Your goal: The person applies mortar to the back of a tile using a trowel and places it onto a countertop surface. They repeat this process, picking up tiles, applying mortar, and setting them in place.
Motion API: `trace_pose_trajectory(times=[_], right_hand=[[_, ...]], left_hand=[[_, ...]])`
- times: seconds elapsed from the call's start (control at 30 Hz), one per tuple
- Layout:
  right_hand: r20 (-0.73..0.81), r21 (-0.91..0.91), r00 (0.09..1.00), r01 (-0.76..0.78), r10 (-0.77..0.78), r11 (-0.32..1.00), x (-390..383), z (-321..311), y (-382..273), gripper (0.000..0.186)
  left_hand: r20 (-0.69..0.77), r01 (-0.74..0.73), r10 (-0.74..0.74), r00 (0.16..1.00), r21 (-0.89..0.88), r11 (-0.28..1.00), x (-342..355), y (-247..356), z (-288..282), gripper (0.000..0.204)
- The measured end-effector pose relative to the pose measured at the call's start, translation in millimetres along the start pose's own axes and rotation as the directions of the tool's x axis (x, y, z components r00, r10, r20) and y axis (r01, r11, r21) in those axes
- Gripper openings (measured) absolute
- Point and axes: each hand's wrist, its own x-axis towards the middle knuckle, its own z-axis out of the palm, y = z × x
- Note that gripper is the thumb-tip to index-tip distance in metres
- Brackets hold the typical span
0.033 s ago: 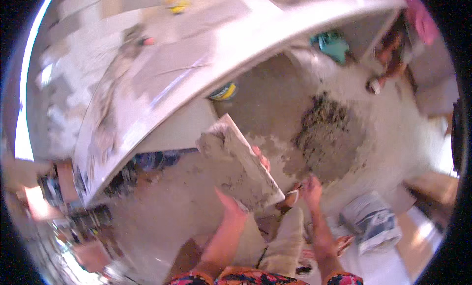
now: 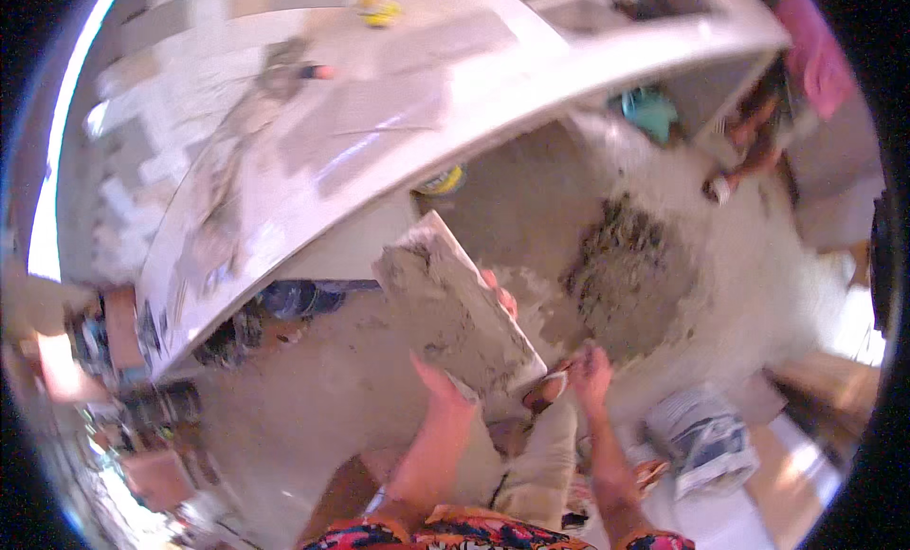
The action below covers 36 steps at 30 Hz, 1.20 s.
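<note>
A rectangular tile (image 2: 462, 251) with a pale edge is held tilted in front of me, its upper face coated with wet grey mortar (image 2: 450, 313). My left hand (image 2: 444, 384) grips it from below. The thumb lies at the near side and the fingertips curl over the opposite long edge. To the right, my right hand (image 2: 591, 372) is closed just short of a heap of mortar (image 2: 630, 270) on the floor; what its fingers hold, if anything, I cannot make out. A sandalled foot (image 2: 545, 391) lies between the tile and the right hand.
Beyond the tile a long pale slab (image 2: 379, 142) curves across, with a yellow container (image 2: 441, 179) below its edge. A teal bag (image 2: 649, 112) lies at the far right, near another person's leg (image 2: 749, 163). A white sack (image 2: 701, 441) stands at near right.
The whole view has shifted slightly. My left hand still holds the coated tile in nearly the same pose, and my right hand stays closed beside the mortar heap.
</note>
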Motion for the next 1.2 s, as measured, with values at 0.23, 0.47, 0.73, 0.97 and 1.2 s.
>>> trace_pose_trajectory(times=[0.23,0.47,0.73,0.97,1.2], right_hand=[[-0.301,0.256,0.786,0.612,-0.540,0.748,-16,-82,-452,0.051],[-0.551,0.362,0.537,0.843,-0.639,0.397,-54,23,-687,0.045],[-0.561,0.492,0.591,0.801,-0.580,0.340,-118,166,-845,0.038],[-0.615,0.628,0.669,0.736,-0.418,0.255,-69,331,-894,0.036],[-0.626,0.541,0.687,0.723,-0.369,0.430,5,409,-998,0.030]], left_hand=[[0.218,-0.351,0.411,0.885,-0.265,0.898,-39,193,160,0.096],[0.325,-0.558,0.558,0.764,-0.101,0.823,-117,397,182,0.105],[0.295,-0.822,0.832,0.470,0.489,0.291,-208,577,153,0.117],[0.549,-0.571,0.826,0.128,0.722,-0.392,-184,698,151,0.087],[0.752,-0.168,0.657,0.051,0.655,-0.737,-95,837,134,0.052]])
